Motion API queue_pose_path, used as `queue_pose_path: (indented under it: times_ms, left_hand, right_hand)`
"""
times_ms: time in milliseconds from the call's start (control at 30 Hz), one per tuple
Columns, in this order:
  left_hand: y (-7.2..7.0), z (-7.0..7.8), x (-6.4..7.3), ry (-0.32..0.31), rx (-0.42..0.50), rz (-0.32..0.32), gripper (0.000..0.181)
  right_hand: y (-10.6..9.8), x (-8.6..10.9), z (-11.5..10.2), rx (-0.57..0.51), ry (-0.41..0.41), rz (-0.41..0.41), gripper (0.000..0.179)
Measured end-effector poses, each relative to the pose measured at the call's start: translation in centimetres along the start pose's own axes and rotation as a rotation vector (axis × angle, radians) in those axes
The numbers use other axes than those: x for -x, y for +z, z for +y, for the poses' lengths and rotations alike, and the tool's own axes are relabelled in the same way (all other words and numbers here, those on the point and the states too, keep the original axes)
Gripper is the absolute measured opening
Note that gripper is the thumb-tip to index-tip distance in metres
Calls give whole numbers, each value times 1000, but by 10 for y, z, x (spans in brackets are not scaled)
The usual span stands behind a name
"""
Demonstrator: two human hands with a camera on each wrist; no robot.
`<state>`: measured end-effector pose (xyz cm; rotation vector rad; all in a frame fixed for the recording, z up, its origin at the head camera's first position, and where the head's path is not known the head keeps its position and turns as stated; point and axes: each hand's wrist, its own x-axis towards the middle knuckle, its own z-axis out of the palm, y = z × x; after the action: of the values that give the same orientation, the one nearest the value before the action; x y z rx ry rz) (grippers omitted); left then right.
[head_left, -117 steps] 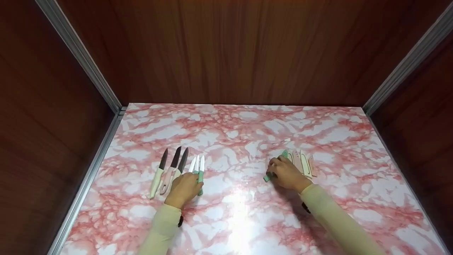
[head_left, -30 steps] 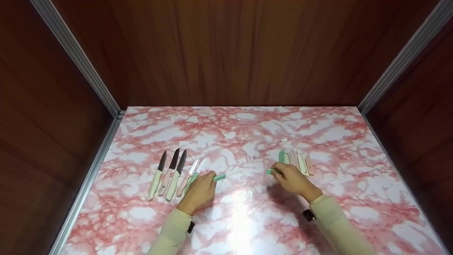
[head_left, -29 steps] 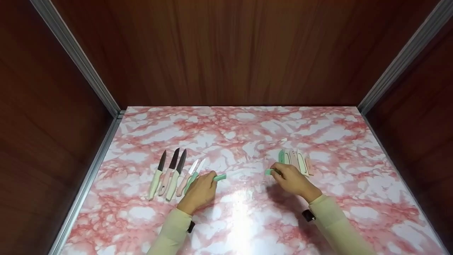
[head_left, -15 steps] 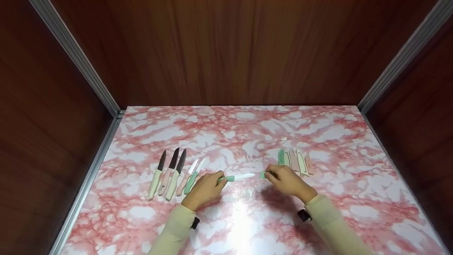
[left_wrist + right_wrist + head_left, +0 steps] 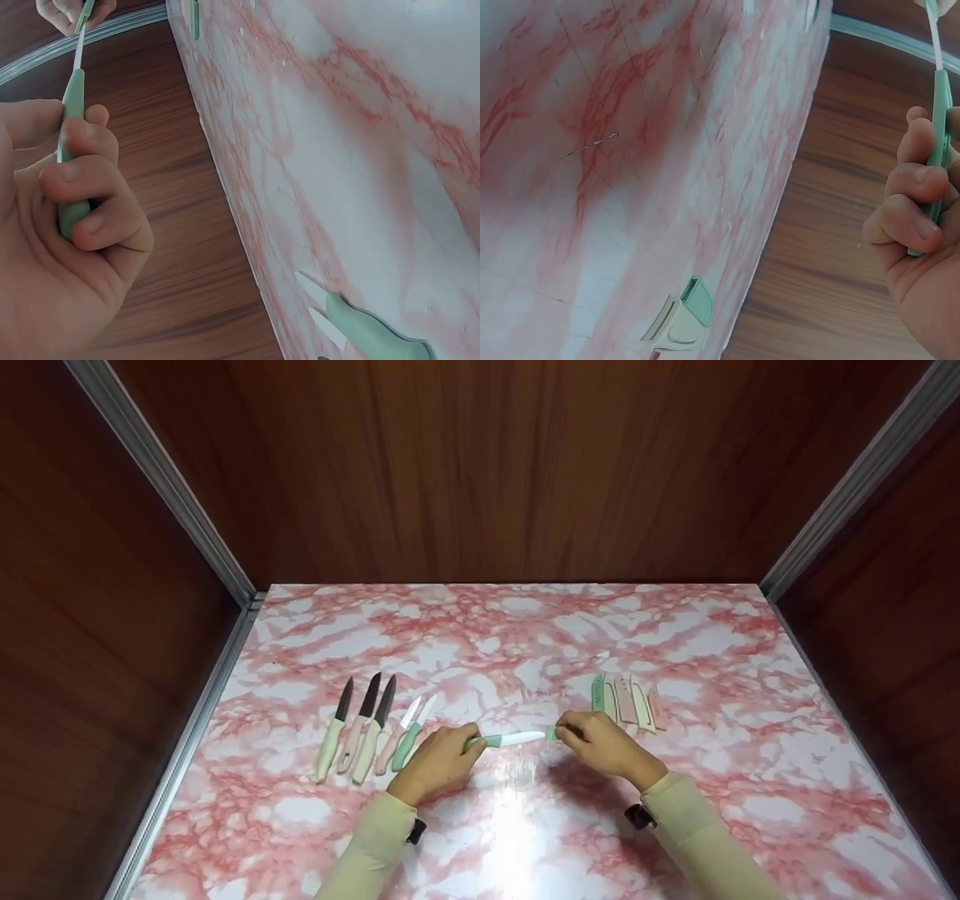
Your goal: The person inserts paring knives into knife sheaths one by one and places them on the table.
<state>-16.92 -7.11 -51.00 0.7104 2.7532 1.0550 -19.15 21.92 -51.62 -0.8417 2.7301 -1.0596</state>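
My left hand [image 5: 439,757] grips the green handle [image 5: 73,97] of a paring knife with a white blade [image 5: 521,738], its fingers curled round it in the left wrist view. The blade points right. My right hand [image 5: 609,746] holds a green knife sheath [image 5: 940,97] between thumb and curled fingers, its mouth facing the blade. Blade tip and sheath mouth meet in line above the table; whether the tip is inside, I cannot tell. Nearest my left hand lie a green-handled knife [image 5: 405,746] and a pink-handled knife [image 5: 389,751], both with white blades.
Farther left lie dark-bladed knives [image 5: 367,748] with cream and pink handles, blades pointing away. Behind my right hand several sheaths lie in a row: a green one [image 5: 598,694], cream ones [image 5: 641,706] and pink ones [image 5: 624,699]. Wooden panels [image 5: 480,472] wall the marbled table [image 5: 480,622].
My left hand has picked up the green knife from the row and brought it right, its blade turned toward the sheath. My right hand has lifted the green sheath and moved it left.
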Motion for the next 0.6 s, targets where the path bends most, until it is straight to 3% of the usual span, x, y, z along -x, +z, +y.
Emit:
queue_pose_path:
  times_ms: [600]
  left_hand:
    - [1,5,-1,-2,-45,6,21]
  right_hand:
    - [1,-3,-4,18,-28,-12,20]
